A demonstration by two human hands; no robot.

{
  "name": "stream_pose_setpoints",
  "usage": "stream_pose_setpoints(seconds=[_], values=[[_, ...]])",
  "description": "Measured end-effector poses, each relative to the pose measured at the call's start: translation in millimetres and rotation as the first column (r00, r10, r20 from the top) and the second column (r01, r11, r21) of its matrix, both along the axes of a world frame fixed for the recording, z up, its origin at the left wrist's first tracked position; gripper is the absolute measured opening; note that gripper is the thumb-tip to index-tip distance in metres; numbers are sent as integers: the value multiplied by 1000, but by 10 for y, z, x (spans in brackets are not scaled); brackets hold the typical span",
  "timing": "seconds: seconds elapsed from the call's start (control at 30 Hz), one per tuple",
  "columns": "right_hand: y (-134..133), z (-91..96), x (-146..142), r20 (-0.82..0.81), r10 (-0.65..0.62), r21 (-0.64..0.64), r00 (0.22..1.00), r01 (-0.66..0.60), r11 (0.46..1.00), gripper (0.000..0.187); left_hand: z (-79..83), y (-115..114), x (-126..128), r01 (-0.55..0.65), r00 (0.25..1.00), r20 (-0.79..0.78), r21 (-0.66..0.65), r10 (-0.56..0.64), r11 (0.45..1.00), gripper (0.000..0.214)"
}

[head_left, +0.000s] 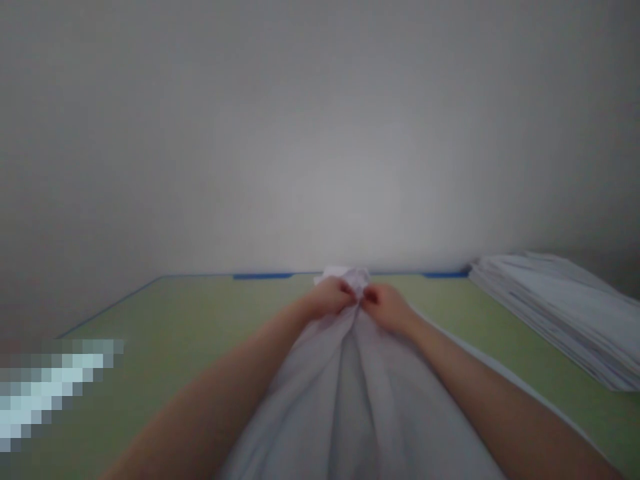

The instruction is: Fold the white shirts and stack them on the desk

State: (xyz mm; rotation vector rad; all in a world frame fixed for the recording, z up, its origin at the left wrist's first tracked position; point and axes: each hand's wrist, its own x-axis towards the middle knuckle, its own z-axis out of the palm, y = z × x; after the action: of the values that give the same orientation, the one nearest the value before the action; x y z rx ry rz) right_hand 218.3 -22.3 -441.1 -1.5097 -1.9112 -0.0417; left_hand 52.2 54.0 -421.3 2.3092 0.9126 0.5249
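Though dim — cloth [350, 400], green table [200, 320], wall [320, 133]

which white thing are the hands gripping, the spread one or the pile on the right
The spread cloth in the middle: the left hand and right hand pinch its bunched far end. The pile lies apart, untouched.

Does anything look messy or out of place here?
Only the white cloth: it is bunched where the left hand and right hand pinch it near the far edge of the table. The stack at right looks tidy.
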Motion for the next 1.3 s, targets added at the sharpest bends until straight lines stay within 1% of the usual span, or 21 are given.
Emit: stream_pose_setpoints(seconds=[0.1, 0.2, 0.37, 0.47, 0.53, 0.63, 0.73, 0.83, 0.9, 0.97, 1.03, 1.07, 1.17, 1.3], values=[[-14, 27, 11, -43, 17, 24, 999, -16, 1000, 17, 10, -25, 0, -2, 1000, -8, 6, 2, 1000, 18], [-28, 38, 16, -42, 21, 43, 999, -19, 999, 15, -12, -16, 6, 3, 1000, -9, 12, -2, 1000, 20], [-47, 25, 1, 24, 17, 63, 1000, -19, 998, 20, -29, 36, 5, 12, 999, -34, 48, -11, 999, 23], [-83, 29, -11, 53, 14, 72, 999, -17, 997, 23, -12, 28, -2, -2, 999, -51, 74, 6, 997, 26], [-112, 36, -19, 101, 19, 84, 995, -28, 996, 26, -1, 9, -4, -11, 998, -55, 83, 16, 997, 27], [-144, 33, -31, 179, 8, 136, 984, -33, 990, 29, 6, -14, -5, -16, 999, -46, 83, 19, 996, 27], [-157, 9, -38, 239, -6, 202, 971, -43, 978, 28, 4, -12, -4, -12, 999, -44, 93, 16, 996, 27], [-174, -10, -35, 270, 20, 219, 963, -82, 972, 25, 3, 4, -7, 26, 999, -38, 119, -22, 993, 24], [-190, -3, -27, 235, 75, 194, 969, -122, 973, 22, 5, 12, -9, 47, 999, -31, 131, -44, 990, 23], [-204, 17, -19, 149, 161, 136, 976, -182, 974, 19, 4, 17, -8, 51, 998, -29, 131, -47, 990, 21], [-206, 41, -12, 67, 234, 69, 970, -239, 969, 24, -6, 25, -5, 54, 998, -29, 121, -50, 991, 18], [-202, 50, -10, 43, 251, 43, 967, -253, 967, 26, -15, 31, -2, 56, 998, -27, 110, -54, 992, 17], [-169, 54, -5, 12, 236, 24, 972, -237, 971, 23, -54, 57, 4, 71, 997, -8, 55, -71, 996, 18], [-109, 3, 0, -76, 199, 78, 977, -193, 978, 20, -85, 81, -8, 111, 993, 37, -16, -110, 994, 20]])
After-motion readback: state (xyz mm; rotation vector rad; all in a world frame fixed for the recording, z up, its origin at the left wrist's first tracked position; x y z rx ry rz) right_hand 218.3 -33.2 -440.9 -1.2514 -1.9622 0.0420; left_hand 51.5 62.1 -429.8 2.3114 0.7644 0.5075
